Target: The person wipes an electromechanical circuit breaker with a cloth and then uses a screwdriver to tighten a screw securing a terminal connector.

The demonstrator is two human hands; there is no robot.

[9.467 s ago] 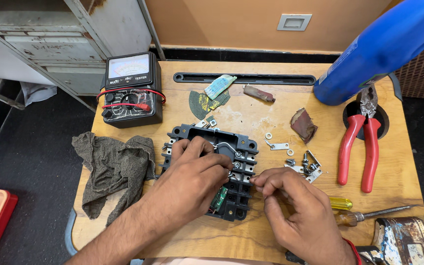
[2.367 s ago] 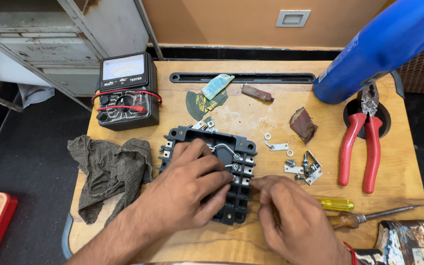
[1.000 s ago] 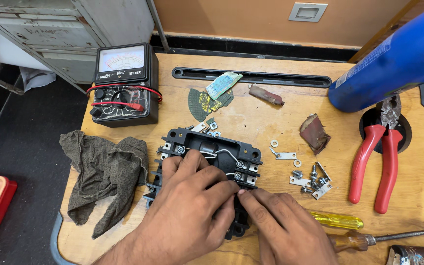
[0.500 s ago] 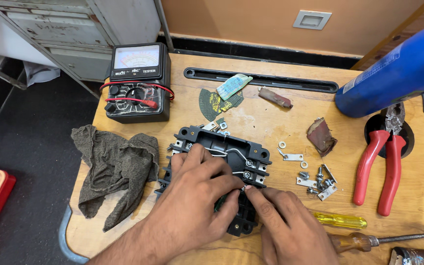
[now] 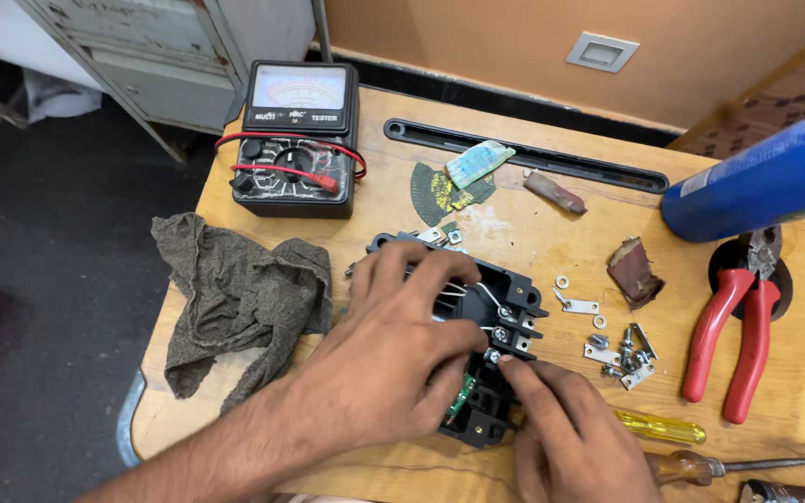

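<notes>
A black plastic electrical unit (image 5: 505,298) with screw terminals lies in the middle of the wooden table (image 5: 514,214). My left hand (image 5: 393,363) lies over it and grips its body, fingers curled across the top. My right hand (image 5: 566,438) comes in from the lower right, its fingertips pinched at a small screw terminal (image 5: 494,356) on the unit's right side. Whether a loose part sits between those fingertips is hidden. A green circuit board edge (image 5: 461,396) shows under my left hand.
An analog multimeter (image 5: 295,140) with red lead stands at the back left, a grey rag (image 5: 235,298) left of the unit. Loose screws and brackets (image 5: 619,352), red pliers (image 5: 743,321), a yellow-handled screwdriver (image 5: 659,427), a wooden-handled tool (image 5: 701,466) and a blue cylinder (image 5: 766,182) lie right.
The view has shifted slightly, so the table sits further right and lower. Both hands stay on the black unit; my right fingertips have moved a little up to the side terminal.
</notes>
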